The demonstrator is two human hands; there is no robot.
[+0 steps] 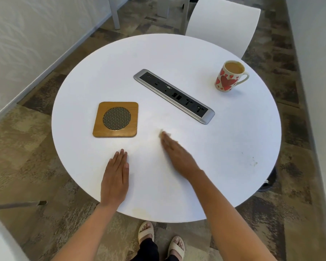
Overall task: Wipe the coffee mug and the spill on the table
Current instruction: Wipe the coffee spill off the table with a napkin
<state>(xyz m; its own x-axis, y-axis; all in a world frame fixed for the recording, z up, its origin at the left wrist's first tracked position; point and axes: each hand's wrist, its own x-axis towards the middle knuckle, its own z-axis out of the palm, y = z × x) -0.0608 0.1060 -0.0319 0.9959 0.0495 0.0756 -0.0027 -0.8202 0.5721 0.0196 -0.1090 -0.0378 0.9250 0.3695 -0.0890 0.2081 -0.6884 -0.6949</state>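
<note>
A white mug with red hearts (228, 77), full of milky coffee, stands at the far right of the round white table (109, 59), handle to the right. My right hand (177, 155) lies flat and blurred on the table's middle, pressing a small white tissue (163, 133) that peeks out past the fingertips. A faint pale smear shows on the table around the tissue. My left hand (116, 178) rests flat, palm down, near the front edge, holding nothing. Small brownish specks (253, 162) mark the table at the right.
A square wooden coaster with a mesh disc (116, 119) sits left of centre. A grey socket strip (174, 96) is set diagonally into the tabletop. A white chair (224, 25) stands behind the table. My sandalled feet (160, 240) are below the front edge.
</note>
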